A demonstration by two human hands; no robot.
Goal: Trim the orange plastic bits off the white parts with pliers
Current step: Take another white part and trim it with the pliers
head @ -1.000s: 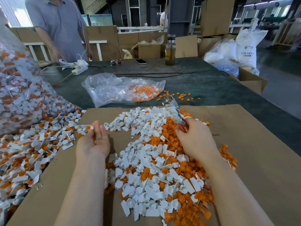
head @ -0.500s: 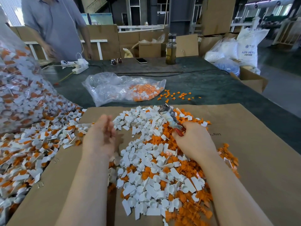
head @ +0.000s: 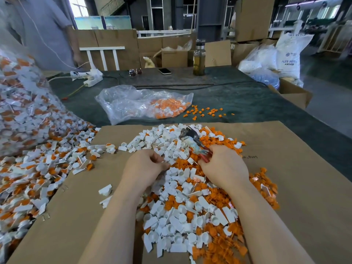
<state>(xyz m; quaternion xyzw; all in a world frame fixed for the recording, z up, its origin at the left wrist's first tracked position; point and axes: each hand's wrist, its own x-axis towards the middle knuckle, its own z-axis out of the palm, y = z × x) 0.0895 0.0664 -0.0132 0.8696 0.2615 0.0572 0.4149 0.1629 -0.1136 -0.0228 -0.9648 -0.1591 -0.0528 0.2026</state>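
The right hand (head: 224, 167) grips the pliers (head: 192, 141) by their red handles over the heap of white parts (head: 171, 187), while the left hand (head: 144, 164), fingers curled, seems to pinch one light, stiff, slippery piece, best held by its flat tab.

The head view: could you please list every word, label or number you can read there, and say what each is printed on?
"ABS RESIN": white sack at far right.
"ABS", followed by characters too blurred to read: line below on the same sack.
Logo and small text above these on the sack: too small to read.
Dark print on the cardboard sheet, near the right hand: upside down and blurred, unreadable.
Bottle: no legible label.
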